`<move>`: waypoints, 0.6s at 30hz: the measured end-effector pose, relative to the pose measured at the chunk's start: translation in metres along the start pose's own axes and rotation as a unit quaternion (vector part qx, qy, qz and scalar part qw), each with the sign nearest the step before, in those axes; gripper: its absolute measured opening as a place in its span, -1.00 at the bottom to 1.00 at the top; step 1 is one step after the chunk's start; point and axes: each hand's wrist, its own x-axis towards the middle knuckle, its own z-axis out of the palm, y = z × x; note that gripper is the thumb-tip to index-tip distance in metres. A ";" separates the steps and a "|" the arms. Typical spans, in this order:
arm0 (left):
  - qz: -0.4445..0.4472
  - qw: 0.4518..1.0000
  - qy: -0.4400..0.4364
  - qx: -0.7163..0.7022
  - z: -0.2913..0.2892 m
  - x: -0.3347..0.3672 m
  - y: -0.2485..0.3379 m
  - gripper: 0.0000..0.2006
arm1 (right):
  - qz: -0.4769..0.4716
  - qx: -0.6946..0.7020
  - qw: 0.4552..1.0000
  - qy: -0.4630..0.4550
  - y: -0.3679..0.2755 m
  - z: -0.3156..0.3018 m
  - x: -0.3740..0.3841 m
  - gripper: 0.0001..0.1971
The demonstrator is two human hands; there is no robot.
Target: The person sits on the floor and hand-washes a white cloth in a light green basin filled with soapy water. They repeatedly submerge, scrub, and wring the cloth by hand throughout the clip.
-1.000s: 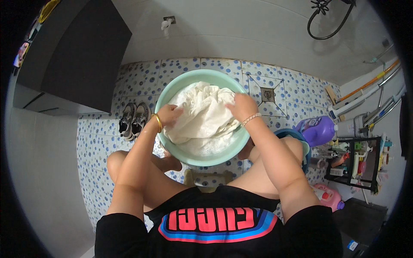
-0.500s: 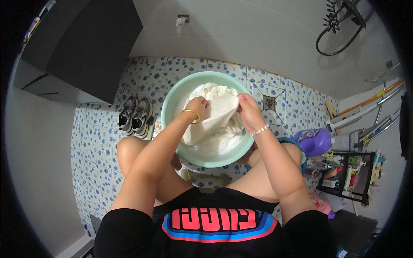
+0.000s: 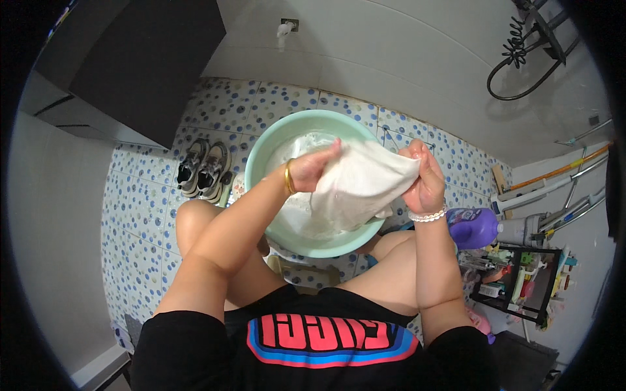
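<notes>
From the right hand (image 3: pixel 427 181), its grip pinching one end, the cloth (image 3: pixel 368 181) slants leftward and nearer the person over the basin (image 3: pixel 259 144), the left hand (image 3: pixel 310 171) at its left side, grip unclear.

We see soft, modest light, brightest on the cloth (image 3: pixel 368 179) over the green basin (image 3: pixel 313 246); a faint shadow dims the wall (image 3: pixel 313 62) beyond it. Far around the basin, straight edges bend into black.

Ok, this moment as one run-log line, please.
left grip: at white cloth, fingers partly hidden | right grip: holding cloth's end | cloth: stretched between both, over pale-green basin
</notes>
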 end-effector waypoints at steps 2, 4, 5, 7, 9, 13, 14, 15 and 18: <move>0.098 0.990 -0.047 -0.087 0.000 -0.004 0.009 -0.42 | 0.022 -0.004 1.000 0.010 0.003 -0.003 0.001 -0.81; 0.137 0.985 -0.051 -0.092 0.001 -0.009 0.016 -0.35 | 0.067 -0.032 0.996 0.039 0.009 -0.002 0.001 -0.84; 0.147 0.984 -0.047 -0.093 0.004 -0.013 0.019 -0.34 | 0.106 -0.071 0.989 0.081 0.013 -0.006 0.002 -0.86; 0.155 0.985 -0.024 -0.069 0.014 -0.022 0.023 -0.30 | 0.181 -0.147 0.958 0.165 0.023 -0.018 0.005 -0.87; 0.153 0.986 -0.027 -0.052 0.019 -0.030 0.025 -0.27 | 0.197 -0.315 0.922 0.109 0.028 -0.019 0.005 -0.81; 0.142 0.989 -0.039 -0.024 0.035 -0.044 0.024 -0.12 | 0.217 -0.471 0.855 -0.009 0.040 -0.029 0.007 -0.78; 0.142 0.988 -0.047 -0.022 0.037 -0.050 0.024 -0.08 | 0.218 -0.505 0.835 -0.005 0.040 -0.027 0.011 -0.78; 0.141 0.988 -0.057 -0.020 0.037 -0.054 0.025 -0.04 | 0.219 -0.539 0.813 0.000 0.037 -0.021 0.014 -0.79; 0.143 0.987 0.023 0.066 0.033 -0.059 0.037 0.03 | 0.009 -0.275 0.939 0.205 0.018 -0.017 0.015 -0.87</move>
